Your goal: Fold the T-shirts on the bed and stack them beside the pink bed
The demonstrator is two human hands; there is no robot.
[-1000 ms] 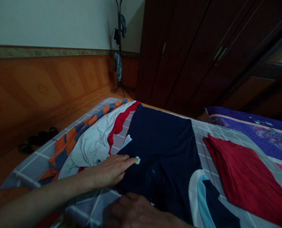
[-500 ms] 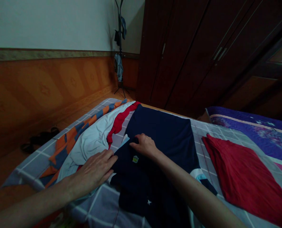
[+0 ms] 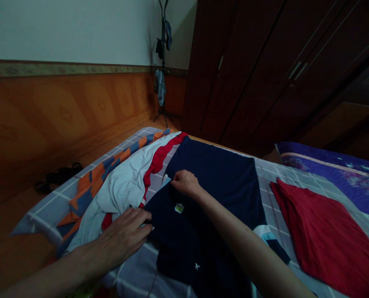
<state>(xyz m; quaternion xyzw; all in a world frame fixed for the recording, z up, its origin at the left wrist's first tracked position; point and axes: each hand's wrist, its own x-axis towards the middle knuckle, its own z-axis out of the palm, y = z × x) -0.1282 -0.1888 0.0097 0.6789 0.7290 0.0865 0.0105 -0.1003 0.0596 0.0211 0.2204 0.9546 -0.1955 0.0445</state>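
Note:
A navy shirt [image 3: 218,169] with a small yellow-green badge lies spread on the grey checked bed sheet [image 3: 131,269]. My right hand [image 3: 186,182] is closed, its fingertips pinching the navy cloth above the badge, beside a light-blue trim. At the shirt's left edge my left hand [image 3: 130,229] has its fingers bent together on the sleeve end, gripping the fabric. Left of the shirt lies a crumpled white garment [image 3: 125,178] with red parts, and beyond it an orange and blue cloth [image 3: 94,180].
A folded red garment [image 3: 327,236] lies on the sheet at the right. Behind it is a purple floral bedding piece [image 3: 336,165]. A coat stand [image 3: 163,62] stands in the corner beside a dark wardrobe [image 3: 249,70]. Dark sandals [image 3: 60,176] are on the floor at left.
My right hand has closed on the navy cloth and moved slightly left. The fingers of my left hand have drawn together at the sleeve. The view has shifted a little.

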